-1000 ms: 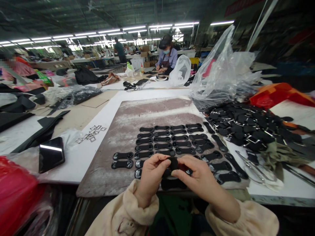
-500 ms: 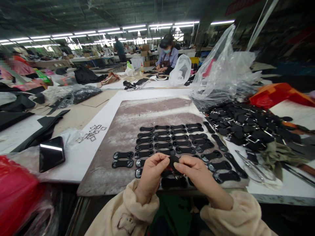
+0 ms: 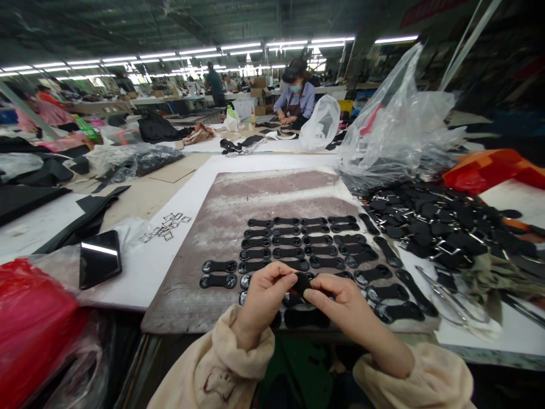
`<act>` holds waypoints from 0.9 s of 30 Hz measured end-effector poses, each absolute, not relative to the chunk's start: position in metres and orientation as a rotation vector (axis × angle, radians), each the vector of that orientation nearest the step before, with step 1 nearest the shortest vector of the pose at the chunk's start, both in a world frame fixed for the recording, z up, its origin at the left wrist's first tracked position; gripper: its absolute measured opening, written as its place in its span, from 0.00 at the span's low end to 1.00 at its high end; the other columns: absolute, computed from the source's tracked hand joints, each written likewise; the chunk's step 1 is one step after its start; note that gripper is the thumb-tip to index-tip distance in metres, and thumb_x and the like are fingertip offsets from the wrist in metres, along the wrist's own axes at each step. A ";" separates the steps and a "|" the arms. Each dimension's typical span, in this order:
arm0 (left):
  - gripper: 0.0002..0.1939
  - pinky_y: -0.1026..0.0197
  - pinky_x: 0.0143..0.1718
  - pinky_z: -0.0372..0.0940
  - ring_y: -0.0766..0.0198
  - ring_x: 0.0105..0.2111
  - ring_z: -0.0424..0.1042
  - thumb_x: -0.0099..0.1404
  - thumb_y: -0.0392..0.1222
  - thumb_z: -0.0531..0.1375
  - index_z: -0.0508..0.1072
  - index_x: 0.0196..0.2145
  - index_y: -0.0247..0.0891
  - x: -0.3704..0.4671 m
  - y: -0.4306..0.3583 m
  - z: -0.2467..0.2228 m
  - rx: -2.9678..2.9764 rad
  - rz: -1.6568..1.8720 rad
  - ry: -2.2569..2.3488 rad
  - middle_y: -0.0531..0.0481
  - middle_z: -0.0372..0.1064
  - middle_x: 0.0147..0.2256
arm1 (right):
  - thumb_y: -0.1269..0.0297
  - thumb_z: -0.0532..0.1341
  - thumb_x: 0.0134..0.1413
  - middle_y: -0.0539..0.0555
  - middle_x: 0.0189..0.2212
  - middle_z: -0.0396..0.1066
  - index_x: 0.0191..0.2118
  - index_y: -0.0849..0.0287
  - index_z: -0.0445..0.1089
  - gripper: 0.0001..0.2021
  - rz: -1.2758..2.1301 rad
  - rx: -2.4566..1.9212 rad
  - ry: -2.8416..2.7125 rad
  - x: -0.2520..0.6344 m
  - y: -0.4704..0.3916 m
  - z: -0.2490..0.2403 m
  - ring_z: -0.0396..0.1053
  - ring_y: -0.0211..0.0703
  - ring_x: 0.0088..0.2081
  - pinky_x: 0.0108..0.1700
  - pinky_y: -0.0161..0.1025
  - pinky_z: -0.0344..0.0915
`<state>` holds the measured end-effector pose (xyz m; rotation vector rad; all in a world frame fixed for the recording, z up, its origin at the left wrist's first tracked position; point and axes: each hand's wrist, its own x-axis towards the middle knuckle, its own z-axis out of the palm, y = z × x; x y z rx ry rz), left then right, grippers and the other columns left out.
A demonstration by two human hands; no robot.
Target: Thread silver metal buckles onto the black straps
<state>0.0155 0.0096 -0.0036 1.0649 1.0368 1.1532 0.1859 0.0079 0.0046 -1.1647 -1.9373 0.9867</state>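
In the frame's lower centre, our left hand point(image 3: 264, 292) and right hand point(image 3: 344, 299) clamp their grip on a black piece point(image 3: 302, 283).

Dark ceiling point(image 3: 106, 31), rows of lit tube lights point(image 3: 240, 46), bright far windows point(image 3: 316, 60), long pale worktables point(image 3: 147, 101)

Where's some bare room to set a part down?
The board is bare beyond the black strips and along its left edge, facing the metal loops and phone. Crowded: under the left hand and right hand, where strips lie in rows, and off its right side, with a pile of black pieces.
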 end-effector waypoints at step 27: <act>0.08 0.63 0.34 0.64 0.59 0.31 0.71 0.58 0.44 0.61 0.78 0.28 0.40 0.012 0.010 0.003 1.476 0.972 1.213 0.50 0.75 0.28 | 0.61 0.58 0.58 0.45 0.18 0.56 0.18 0.59 0.59 0.19 0.994 -1.125 -1.924 0.187 0.000 0.006 0.58 0.34 0.23 0.28 0.32 0.54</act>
